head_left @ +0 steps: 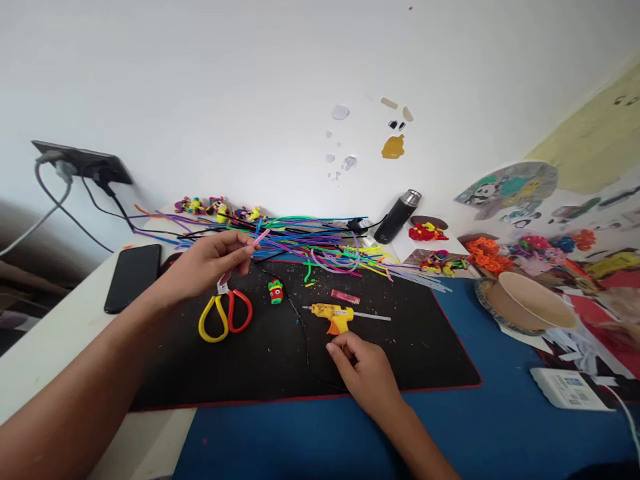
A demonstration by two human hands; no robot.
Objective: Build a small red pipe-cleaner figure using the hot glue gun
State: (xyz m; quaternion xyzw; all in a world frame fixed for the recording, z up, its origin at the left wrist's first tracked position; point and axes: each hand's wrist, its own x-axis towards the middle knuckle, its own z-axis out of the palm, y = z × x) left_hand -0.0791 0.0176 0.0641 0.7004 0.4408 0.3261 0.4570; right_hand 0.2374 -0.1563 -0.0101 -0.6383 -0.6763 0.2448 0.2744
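Observation:
My left hand [225,257] is closed in a pinch on a short pink pipe cleaner [261,237], held above the back of the black mat. Under that hand lie scissors [226,317] with one yellow and one red handle; the hand partly covers their blades. My right hand [367,373] has its fingers curled around the lower handle of a yellow glue gun [330,312], which rests on the mat with a glue stick in its back. Between the hands stands a small red and green figure [275,292] with eyes. A small red packet [345,297] lies behind the glue gun.
Many coloured pipe cleaners [300,237] lie along the wall. A black phone [133,279] is at the left, a black flask [398,217] at the back right. A bowl [533,303] and white device [573,389] stand right. A thin black cord [304,337] crosses the mat [240,373].

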